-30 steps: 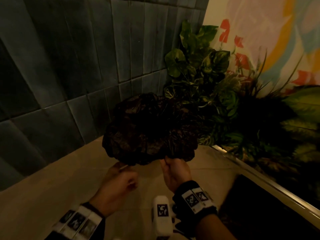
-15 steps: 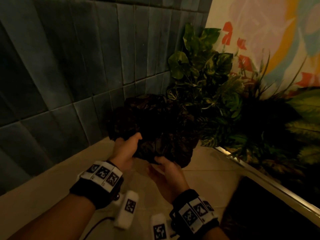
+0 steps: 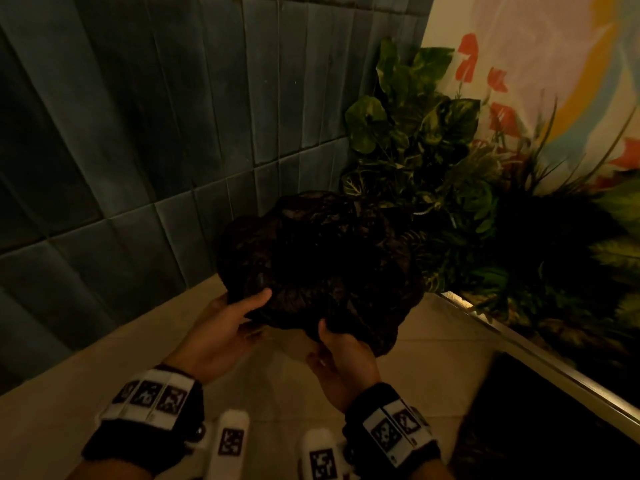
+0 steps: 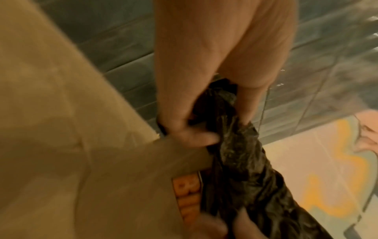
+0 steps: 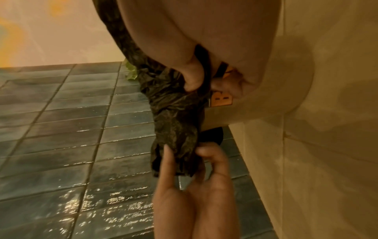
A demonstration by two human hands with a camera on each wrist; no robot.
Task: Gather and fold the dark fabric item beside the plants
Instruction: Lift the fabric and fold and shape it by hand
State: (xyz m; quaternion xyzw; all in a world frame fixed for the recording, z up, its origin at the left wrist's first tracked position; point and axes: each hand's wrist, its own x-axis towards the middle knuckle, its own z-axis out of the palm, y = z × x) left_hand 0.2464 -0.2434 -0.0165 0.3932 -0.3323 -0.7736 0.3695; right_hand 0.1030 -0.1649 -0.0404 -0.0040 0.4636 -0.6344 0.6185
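Observation:
The dark, thin patterned fabric item (image 3: 318,268) hangs bunched in the air over the beige counter (image 3: 69,393), just left of the plants (image 3: 415,140). My left hand (image 3: 249,306) grips its lower left edge, thumb on top. At the lower right edge my right hand (image 3: 332,337) pinches it. In the left wrist view my left hand (image 4: 200,129) curls round a gathered strand of the fabric (image 4: 241,161). The right wrist view has my right hand (image 5: 196,84) holding the twisted fabric (image 5: 175,122), with the left hand's fingers (image 5: 204,155) holding its other end. An orange label (image 5: 222,98) sits behind.
A dark blue tiled wall (image 3: 173,133) rises behind the counter. The plants fill the right corner behind a metal rail (image 3: 519,344). A dark panel (image 3: 554,427) lies at the lower right. A painted wall (image 3: 554,46) stands behind the plants.
My left hand rose from below the fabric and took hold of its left edge. The right hand kept its grip. The fabric is now more bunched between the two hands.

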